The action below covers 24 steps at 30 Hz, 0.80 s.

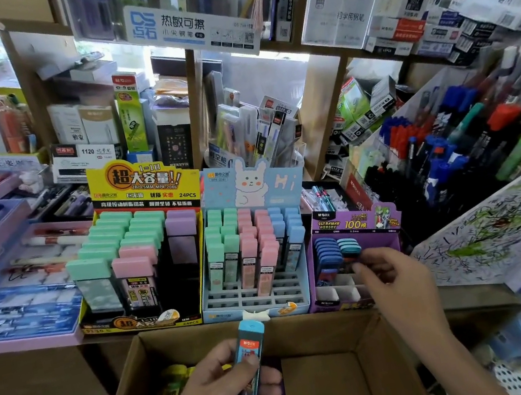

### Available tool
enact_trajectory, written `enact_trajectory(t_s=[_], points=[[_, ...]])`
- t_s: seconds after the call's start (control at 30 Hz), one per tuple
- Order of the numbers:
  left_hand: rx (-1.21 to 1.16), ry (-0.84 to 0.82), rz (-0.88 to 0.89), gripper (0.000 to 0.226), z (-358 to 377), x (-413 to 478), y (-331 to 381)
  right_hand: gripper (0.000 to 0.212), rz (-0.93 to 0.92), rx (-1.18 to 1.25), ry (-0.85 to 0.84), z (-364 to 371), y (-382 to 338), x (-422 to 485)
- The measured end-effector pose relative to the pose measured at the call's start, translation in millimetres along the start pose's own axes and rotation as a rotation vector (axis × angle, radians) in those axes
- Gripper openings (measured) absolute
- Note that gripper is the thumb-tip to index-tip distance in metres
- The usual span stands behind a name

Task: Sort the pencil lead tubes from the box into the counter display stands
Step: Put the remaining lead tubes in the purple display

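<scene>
Tube [253,355] axis: cap-first toward blue stand [227,314] front edge.
Left hand [217,393]: your fingers curl round it.
Right hand [394,281]: at purple stand [354,222]; curled, contents unclear.

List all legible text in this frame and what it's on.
"超大容量!!", "24PCS": yellow display stand
"Hi": blue bunny stand
"ULTRAMAN", "100根": purple stand
"1120 记号笔": white box
"G-5": green box
"热敏可擦": clear shelf sign
"M&G": blue lead tube in left hand
Unreadable: dark tube pinched by right hand; small print on shelf boxes.
</scene>
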<state>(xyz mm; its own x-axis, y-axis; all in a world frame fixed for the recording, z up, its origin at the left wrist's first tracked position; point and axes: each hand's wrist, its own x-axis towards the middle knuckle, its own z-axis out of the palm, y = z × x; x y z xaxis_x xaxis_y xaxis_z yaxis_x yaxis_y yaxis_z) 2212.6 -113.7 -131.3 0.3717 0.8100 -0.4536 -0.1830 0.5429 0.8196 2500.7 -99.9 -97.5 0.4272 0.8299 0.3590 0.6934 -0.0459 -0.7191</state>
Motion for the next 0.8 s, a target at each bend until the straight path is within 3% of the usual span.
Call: enact_trajectory(t_s=[0.13, 0.23, 0.33, 0.47, 0.6, 0.7, 0.8], points=[[-0.006, 0.018, 0.019, 0.019, 2.2, 3.2, -3.0, 0.017, -0.015, 0.068, 0.071, -6.8, -1.0, -21.9], [0.026, 0.034, 0.072, 0.020, 3.1, 4.0, -0.4, 0.024, -0.033, 0.150, 0.000, -6.8, 1.2, -41.7], [0.089, 0.017, 0.135, 0.036, 3.1, 5.8, 4.0, 0.031, 0.029, 0.192, -0.187, -1.0, 7.0, -58.8], [0.178, -0.038, 0.207, 0.027, 9.2, 7.7, 14.5, 0.038, 0.111, 0.081, -0.528, 11.1, 15.9, -71.0], [0.384, -0.064, 0.334, 0.041, 16.8, 13.2, 27.7, 0.012, 0.198, -0.099, -0.822, 21.3, 20.3, -75.0], [0.503, -0.064, 0.446, 0.012, 38.1, 13.2, 46.2, 0.013, 0.220, -0.170, -0.937, 24.6, 25.2, -76.5], [0.629, -0.062, 0.577, 0.010, 62.3, 16.3, 67.0, 0.019, 0.207, -0.170, -0.966, 23.9, 26.9, -76.6]])
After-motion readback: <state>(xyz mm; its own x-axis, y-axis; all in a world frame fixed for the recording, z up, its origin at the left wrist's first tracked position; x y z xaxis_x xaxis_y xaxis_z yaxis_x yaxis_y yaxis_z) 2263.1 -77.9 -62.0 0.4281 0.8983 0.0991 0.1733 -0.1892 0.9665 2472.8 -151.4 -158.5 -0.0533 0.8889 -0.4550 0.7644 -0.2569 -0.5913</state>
